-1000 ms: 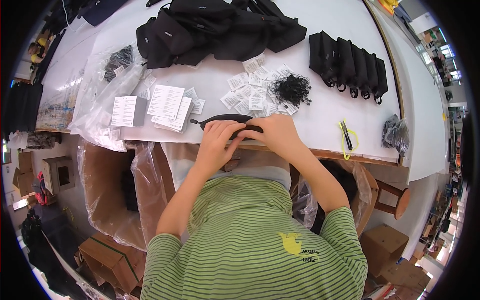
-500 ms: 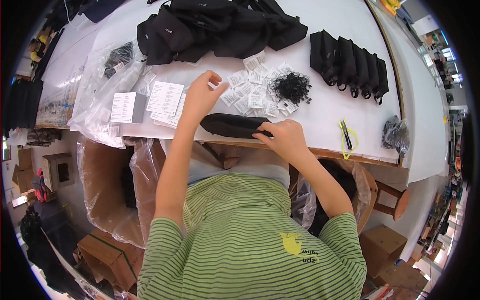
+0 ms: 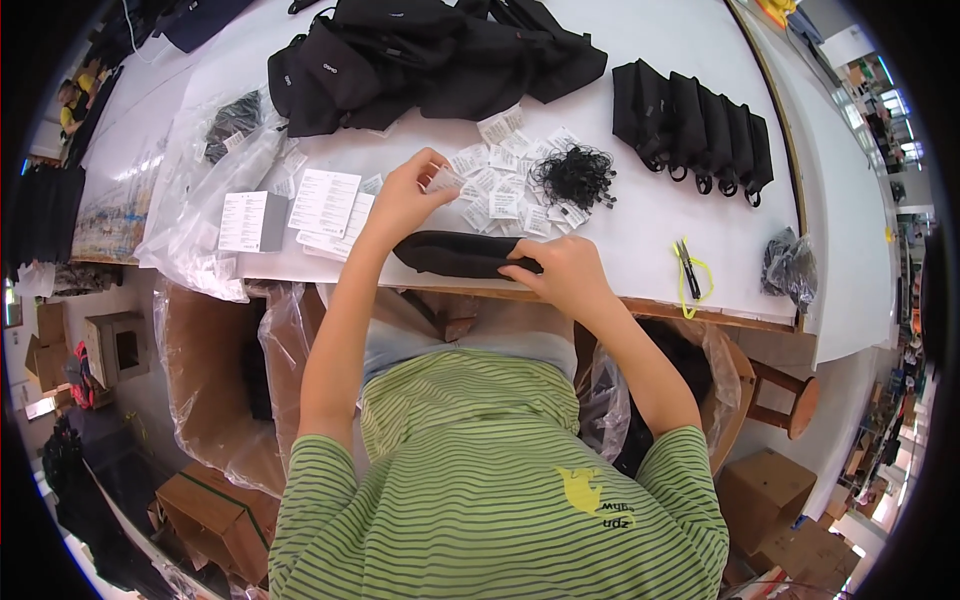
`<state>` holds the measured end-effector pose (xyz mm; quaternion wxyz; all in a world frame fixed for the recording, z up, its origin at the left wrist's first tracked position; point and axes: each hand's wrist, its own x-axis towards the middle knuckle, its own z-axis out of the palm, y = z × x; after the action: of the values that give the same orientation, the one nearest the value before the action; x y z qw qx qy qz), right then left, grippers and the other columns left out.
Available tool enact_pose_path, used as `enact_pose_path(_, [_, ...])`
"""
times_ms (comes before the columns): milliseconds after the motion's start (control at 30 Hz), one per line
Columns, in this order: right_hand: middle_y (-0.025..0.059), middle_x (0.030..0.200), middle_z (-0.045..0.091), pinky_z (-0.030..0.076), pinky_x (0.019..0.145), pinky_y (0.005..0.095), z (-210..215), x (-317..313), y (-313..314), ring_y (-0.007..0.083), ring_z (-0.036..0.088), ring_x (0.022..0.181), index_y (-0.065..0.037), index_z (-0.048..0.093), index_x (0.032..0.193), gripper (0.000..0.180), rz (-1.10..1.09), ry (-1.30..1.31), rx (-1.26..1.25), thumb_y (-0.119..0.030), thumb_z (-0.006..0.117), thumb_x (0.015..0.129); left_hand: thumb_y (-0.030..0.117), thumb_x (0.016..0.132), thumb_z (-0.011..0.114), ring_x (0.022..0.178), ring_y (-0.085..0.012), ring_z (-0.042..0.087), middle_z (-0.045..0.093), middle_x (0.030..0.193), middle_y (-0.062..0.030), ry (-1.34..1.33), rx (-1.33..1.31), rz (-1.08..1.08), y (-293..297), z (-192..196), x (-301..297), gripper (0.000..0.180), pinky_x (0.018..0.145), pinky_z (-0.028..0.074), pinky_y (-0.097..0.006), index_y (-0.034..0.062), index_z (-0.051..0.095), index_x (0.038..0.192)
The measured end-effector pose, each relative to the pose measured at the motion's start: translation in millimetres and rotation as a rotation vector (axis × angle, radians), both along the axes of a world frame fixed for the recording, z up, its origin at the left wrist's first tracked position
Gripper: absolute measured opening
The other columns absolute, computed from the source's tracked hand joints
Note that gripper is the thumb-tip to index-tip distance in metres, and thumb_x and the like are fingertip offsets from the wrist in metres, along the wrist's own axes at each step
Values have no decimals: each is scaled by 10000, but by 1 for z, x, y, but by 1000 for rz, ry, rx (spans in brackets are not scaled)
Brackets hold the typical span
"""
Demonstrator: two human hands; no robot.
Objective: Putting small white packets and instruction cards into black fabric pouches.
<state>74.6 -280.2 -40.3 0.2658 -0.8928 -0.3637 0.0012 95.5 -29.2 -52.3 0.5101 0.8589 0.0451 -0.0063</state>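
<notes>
My left hand is at the left edge of a loose pile of small white printed tags. Its thumb and fingers close around one white tag. At the table's near edge lies a flat black fabric pouch, long side toward me. My right hand pinches the pouch's right end between thumb and fingers. Just beyond the pouch, a tangle of black cords rests against the tags.
Black bags are heaped at the back, and several black pouches stand in a row at right. White card stacks and a clear plastic bag lie left. Black snips with a yellow cord lie right, by a dark plastic bundle.
My left hand has come down onto the tags, and its fingers have closed on one. The right hand keeps its pinch on the black pouch. The view has shifted slightly.
</notes>
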Motion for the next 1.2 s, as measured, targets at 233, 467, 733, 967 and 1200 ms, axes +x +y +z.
enact_pose_path(233, [45,570,616,459,518,338,1,0,2,241,592,506,-144,672,759,217,-18,17,-8,-349,742,753,122,786,710,787,-166,583,661,857,-34,-96,-159,-81,-24,40,-69,168,725,456,-294,40,659,923])
enact_pose_path(467, [33,568,617,450,535,325,0,-6,1,226,587,508,-146,677,759,201,14,-85,-39,-333,748,745,136,772,717,902,-245,557,637,936,-36,-386,237,-148,-35,26,-83,214,803,436,-342,88,664,974])
enact_pose_path(733, [13,548,600,441,526,318,-4,-11,-2,202,582,503,-145,659,737,203,56,-144,-27,-321,760,730,95,716,730,886,-214,535,587,892,-9,-374,381,-225,-36,9,-95,204,793,376,-347,95,625,891])
enact_pose_path(967, [21,556,586,427,510,310,-1,-13,0,200,557,486,-149,677,832,214,59,-223,11,-323,758,738,85,716,725,896,-214,536,591,892,-12,-418,364,-157,-43,5,-98,194,802,375,-350,93,618,877])
enact_pose_path(1200, [35,558,576,427,487,334,-9,-11,2,218,564,492,-139,675,900,187,-75,-77,79,-249,751,769,81,750,711,905,-225,542,609,886,-38,-332,109,-20,-56,57,-99,206,833,386,-356,64,635,941])
